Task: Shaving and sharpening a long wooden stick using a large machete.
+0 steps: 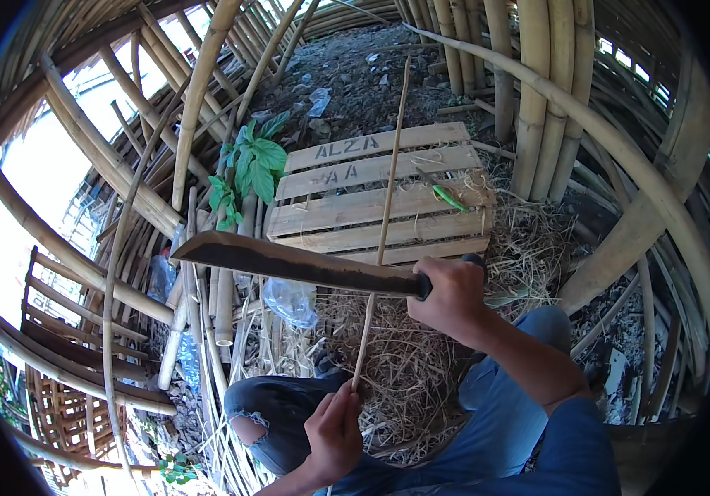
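My right hand (451,296) is wrapped round the dark handle of a machete (305,267). Its long, broad blade points left, level across the middle of the view. A thin bamboo strip (389,186) is pinched in my left hand (335,436), low down between my knees. The strip slants up and away over a slatted wooden crate (322,219). The blade crosses above the strip; whether they touch I cannot tell. On the crate's right side lies a small knife with a green handle (450,198).
Dry shavings (408,364) cover the ground between my legs and beside the crate. Bamboo poles (547,99) stand at the back right, and one curved pole (595,124) arches over the right side. A leafy plant (257,165) and clear plastic (290,302) lie left of the crate.
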Demonstrator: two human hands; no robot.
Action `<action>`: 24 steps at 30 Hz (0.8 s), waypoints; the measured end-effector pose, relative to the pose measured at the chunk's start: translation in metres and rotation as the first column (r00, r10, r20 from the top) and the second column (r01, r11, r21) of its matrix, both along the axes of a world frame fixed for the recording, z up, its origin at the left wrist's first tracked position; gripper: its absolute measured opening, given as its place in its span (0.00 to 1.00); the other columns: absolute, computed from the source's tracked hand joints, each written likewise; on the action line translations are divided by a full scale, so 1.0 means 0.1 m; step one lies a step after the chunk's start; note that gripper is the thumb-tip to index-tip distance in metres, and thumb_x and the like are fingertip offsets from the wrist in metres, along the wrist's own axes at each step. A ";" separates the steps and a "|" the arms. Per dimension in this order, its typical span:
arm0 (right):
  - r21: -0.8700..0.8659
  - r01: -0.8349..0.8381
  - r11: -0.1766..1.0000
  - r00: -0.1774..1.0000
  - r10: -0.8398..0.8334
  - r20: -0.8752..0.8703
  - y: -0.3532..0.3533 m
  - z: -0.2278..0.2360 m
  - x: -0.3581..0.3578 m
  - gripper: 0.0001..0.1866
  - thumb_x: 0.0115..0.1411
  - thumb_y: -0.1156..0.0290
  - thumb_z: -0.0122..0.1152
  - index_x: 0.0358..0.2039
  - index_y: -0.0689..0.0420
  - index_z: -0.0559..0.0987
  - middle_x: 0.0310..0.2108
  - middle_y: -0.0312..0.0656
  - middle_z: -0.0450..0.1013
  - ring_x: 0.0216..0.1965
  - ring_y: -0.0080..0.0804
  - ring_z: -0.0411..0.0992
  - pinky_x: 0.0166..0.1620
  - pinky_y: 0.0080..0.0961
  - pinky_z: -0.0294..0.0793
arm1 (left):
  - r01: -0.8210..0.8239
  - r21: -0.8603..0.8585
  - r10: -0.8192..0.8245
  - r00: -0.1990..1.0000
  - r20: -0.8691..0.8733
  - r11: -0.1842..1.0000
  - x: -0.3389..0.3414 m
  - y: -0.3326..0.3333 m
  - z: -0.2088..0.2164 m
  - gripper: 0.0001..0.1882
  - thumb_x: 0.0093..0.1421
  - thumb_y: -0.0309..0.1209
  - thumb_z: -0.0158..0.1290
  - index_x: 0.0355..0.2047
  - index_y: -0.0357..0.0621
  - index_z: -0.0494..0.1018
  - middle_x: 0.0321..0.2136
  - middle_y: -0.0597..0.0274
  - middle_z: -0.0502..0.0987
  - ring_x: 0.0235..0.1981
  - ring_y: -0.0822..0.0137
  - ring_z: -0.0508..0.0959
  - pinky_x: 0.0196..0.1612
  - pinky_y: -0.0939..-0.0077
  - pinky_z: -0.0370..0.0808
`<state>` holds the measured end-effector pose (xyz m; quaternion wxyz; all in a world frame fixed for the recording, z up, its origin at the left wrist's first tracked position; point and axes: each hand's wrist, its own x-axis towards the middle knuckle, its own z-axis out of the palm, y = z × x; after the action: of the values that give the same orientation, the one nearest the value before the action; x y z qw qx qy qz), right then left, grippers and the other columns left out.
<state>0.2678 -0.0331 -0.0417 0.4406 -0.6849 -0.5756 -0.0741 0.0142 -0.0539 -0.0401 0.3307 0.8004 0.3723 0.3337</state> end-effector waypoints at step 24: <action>-0.010 0.276 0.961 0.958 -0.274 0.090 0.09 -0.05 0.51 0.12 0.35 0.68 0.66 0.22 0.56 0.75 0.17 0.44 0.73 0.20 0.43 0.75 0.25 0.37 0.72 | -0.028 0.098 0.045 0.984 -0.173 0.995 -0.41 -0.27 0.17 0.12 0.58 0.17 0.50 0.43 0.33 0.74 0.25 0.53 0.73 0.24 0.62 0.74 0.27 0.74 0.71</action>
<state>0.3188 -0.0241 -0.0464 0.3924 -0.7593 -0.4944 -0.1581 -0.0269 -0.0809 -0.0228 0.2519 0.8346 0.3981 0.2855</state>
